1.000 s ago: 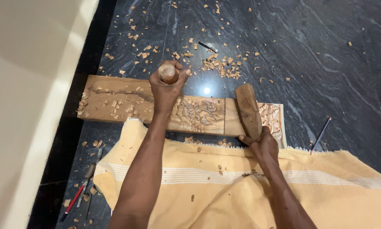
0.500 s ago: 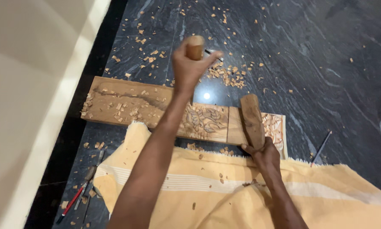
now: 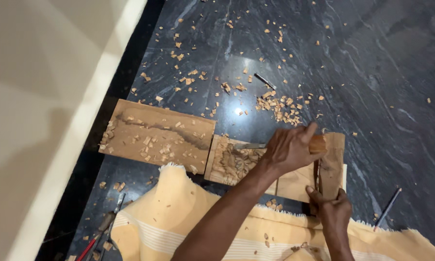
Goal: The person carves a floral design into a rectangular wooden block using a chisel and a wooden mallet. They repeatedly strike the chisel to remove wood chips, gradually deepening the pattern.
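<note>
L hand (image 3: 287, 150) grip clamped on chisel (image 3: 256, 145), blade on carved panel (image 3: 232, 164); R hand (image 3: 331, 208) clamped on mallet (image 3: 331, 164).

Floor (image 3: 362, 72) was dark polished stone. On it: plain board (image 3: 157, 136), carved panel (image 3: 237, 163) butted against it, yellow cloth (image 3: 179, 212), wood chips (image 3: 278, 104) scattered, thin metal tools (image 3: 387, 209) at right and lower left.

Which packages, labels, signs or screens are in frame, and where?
None in view: only bare carved wood, loose chips and hand tools on the dark stone floor.
</note>
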